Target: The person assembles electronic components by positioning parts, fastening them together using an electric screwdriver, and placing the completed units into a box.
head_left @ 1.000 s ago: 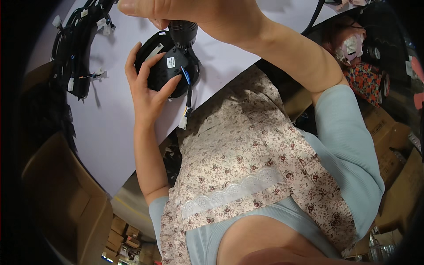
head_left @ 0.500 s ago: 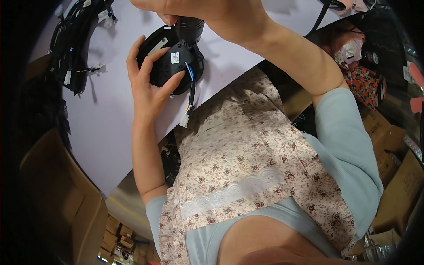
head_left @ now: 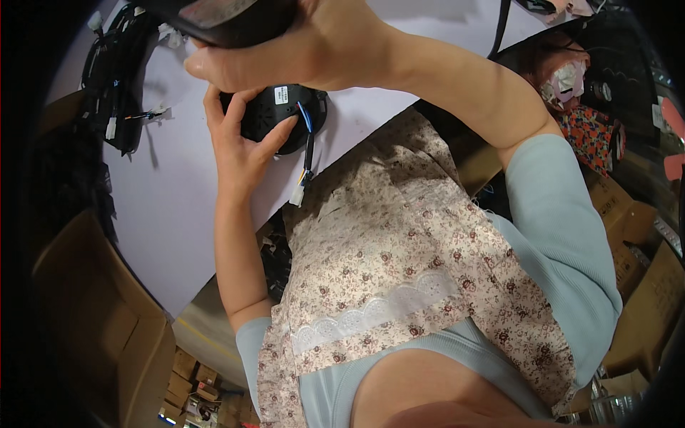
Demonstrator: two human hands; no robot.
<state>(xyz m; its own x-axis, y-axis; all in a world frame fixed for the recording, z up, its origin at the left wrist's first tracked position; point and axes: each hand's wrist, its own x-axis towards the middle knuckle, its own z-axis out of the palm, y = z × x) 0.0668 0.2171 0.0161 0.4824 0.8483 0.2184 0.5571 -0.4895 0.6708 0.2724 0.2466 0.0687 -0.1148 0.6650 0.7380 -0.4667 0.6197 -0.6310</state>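
A round black plastic housing (head_left: 310, 107) with a small white label lies on the white table. Blue wires leave it and run down through a black sleeve to a white connector (head_left: 297, 195) near the table's front edge. My left hand (head_left: 242, 146) grips the housing's left side, thumb on its face and fingers round the rim. My right hand (head_left: 314, 53) is wrapped around a black power screwdriver (head_left: 242, 25), held above the housing. The tool's body is cut off by the top edge. Its tip and the housing's far part are hidden behind the tool and my right hand.
Black wiring harnesses (head_left: 118, 78) with white connectors lie on the table (head_left: 164, 235) at the left. An open cardboard box (head_left: 143, 342) stands at lower left. A black cable (head_left: 501, 28) crosses the table's far right. Cartons (head_left: 614, 214) and a patterned cloth bag (head_left: 589, 135) are at the right.
My right hand has lifted the power screwdriver off the housing and brought it up and to the left. The left hand keeps its grip, and the housing has barely moved.
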